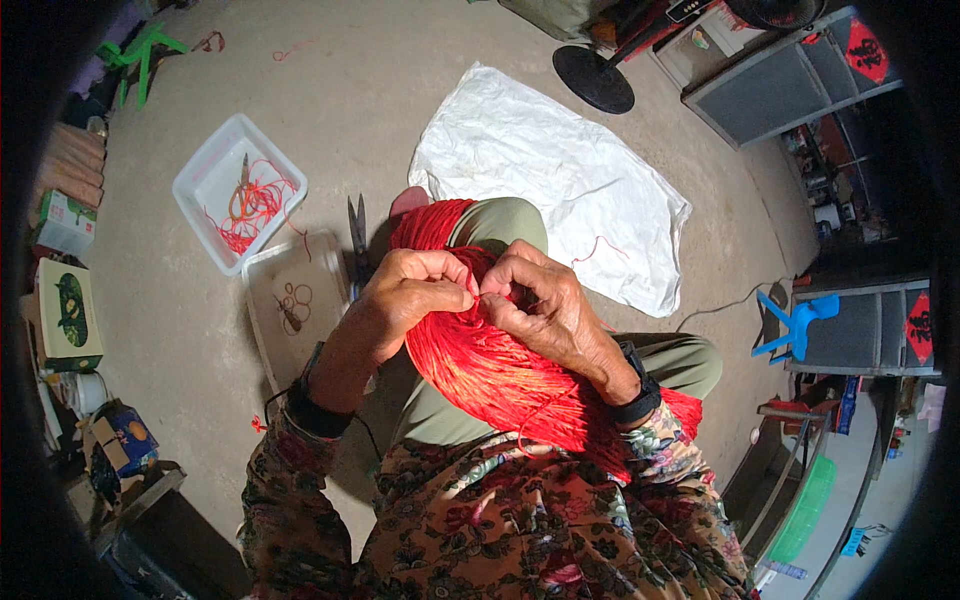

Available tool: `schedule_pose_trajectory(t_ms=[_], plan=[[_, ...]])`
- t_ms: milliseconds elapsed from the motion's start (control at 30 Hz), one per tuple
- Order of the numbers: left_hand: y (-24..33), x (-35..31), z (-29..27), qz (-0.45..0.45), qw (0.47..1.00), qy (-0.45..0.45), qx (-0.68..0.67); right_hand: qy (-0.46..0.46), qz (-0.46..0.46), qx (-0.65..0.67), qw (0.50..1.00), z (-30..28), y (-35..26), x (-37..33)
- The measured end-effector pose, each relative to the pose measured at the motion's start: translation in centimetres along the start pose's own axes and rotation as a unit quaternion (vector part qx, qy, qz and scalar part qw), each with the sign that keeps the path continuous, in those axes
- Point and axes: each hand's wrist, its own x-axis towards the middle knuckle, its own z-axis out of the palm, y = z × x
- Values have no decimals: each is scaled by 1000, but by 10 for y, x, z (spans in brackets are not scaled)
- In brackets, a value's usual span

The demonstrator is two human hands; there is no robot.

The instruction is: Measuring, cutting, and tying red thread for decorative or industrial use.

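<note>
Your left hand [405,292] and right hand [555,312], pinched closed almost together on what looks like a red strand [477,298], sit above the red cord bundle [490,372], its length slanting from beyond the left back beneath the nearer right.

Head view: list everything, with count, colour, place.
Cord bundle: one, red, on lap
Scissors: one, dark, left of bundle
Tub: one, white, left
Cord scraps: several, red, in tub
Small tool: one, brown, in tub
Tray: one, pale, beside tub
Rings: several, brownish, in tray
Sheet: one, white, ahead
Fan: one, black-red, top right
Green stool: one, green, upper left
Blue stool: one, blue, right
Basket: one, green, lower right
Cabinets: at least two, grey, right
Boxes: several, mixed, left edge
Other clutter: uncounted, dark, rim
Legs: two, green-trousered, under bundle
Sleeves: two, floral, lower edge
Left hand: one, bare, at bundle
Right hand: one, bare, at bundle
</note>
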Motion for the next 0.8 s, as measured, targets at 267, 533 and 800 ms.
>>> schedule_pose_trajectory(t_ms=[267, 533, 800], plan=[[0, 3, -7, 9, 999, -28, 44, 11, -48, -25, 998, 2, -3, -1], [3, 5, -3, -15, 997, -33, 71, 13, -64, -61, 996, 0, -2, -3], [1, 4, 4, 21, 993, 4, 118, 26, -75, -73, 994, 2, -1, -5]])
